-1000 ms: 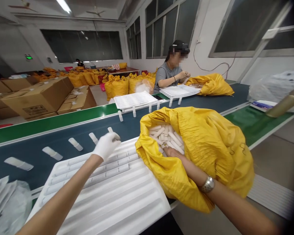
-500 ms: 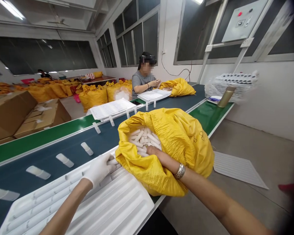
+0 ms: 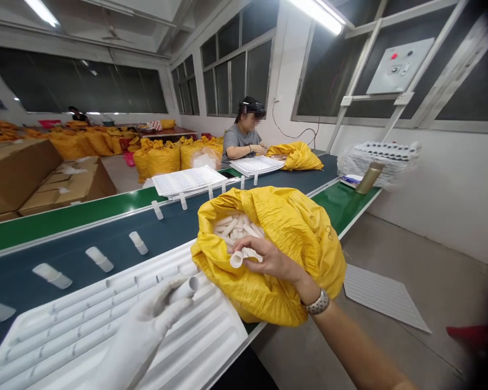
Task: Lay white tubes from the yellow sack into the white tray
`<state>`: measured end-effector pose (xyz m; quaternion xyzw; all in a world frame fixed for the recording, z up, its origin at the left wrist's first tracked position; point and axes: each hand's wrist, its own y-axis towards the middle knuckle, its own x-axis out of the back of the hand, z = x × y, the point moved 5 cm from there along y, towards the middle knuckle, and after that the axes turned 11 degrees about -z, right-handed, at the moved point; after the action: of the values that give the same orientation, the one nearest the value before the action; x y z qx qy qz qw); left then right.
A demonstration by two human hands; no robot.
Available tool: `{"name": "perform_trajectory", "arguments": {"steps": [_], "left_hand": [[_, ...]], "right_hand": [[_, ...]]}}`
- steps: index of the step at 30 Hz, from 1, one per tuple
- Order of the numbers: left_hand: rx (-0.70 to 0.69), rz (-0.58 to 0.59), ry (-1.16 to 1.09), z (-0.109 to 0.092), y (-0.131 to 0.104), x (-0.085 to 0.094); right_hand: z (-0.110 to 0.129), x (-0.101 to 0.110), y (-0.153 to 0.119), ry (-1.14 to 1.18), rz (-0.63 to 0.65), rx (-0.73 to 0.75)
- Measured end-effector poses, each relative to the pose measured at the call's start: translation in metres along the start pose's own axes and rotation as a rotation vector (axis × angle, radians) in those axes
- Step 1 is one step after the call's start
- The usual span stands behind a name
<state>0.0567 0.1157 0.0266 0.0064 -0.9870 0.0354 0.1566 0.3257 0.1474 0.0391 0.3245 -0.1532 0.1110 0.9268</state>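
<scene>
Wearing a white glove, my left hand (image 3: 140, 325) is closed around a short white plastic tube (image 3: 184, 290) just above the ridged white tray (image 3: 211, 330). Rows of similar white tubes with small dark marks (image 3: 87, 311) lie in the tray's far grooves; its near grooves hold none. My bare right hand (image 3: 270, 261), with a metal bracelet at the wrist, grips another white tube (image 3: 236, 260) between thumb and fingers. This tube's open end faces me at the mouth of the yellow woven sack (image 3: 305, 233). Loose white tubes (image 3: 235, 223) fill the sack's opening.
A dark conveyor belt (image 3: 122, 238) runs past the tray, with several translucent tubes (image 3: 100, 259) standing along it. Across it, a person (image 3: 244, 135) sits by stacked trays (image 3: 256, 165) and another yellow sack (image 3: 296, 155). A bottle (image 3: 370, 177) stands at right.
My right hand has come up out of the sack's opening with a tube. My left hand has drawn back from the tray's far grooves and turned, showing the tube in it.
</scene>
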Motion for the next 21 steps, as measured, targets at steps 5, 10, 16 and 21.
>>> {"name": "perform_trajectory", "arguments": {"steps": [5,10,16,21], "left_hand": [[-0.031,0.064,-0.053,-0.013,-0.029,-0.018],[-0.064,0.181,-0.207,-0.013,-0.038,-0.028],[-0.134,0.234,-0.383,-0.008,-0.044,-0.023],[-0.065,0.138,-0.229,-0.007,-0.052,-0.011]], "right_hand": [[0.034,-0.030,-0.001,0.335,-0.015,0.007],[0.061,-0.071,-0.003,0.463,-0.088,-0.038],[0.060,-0.099,-0.013,0.467,-0.138,-0.075],[0.063,-0.069,-0.006,0.236,-0.064,0.036]]}}
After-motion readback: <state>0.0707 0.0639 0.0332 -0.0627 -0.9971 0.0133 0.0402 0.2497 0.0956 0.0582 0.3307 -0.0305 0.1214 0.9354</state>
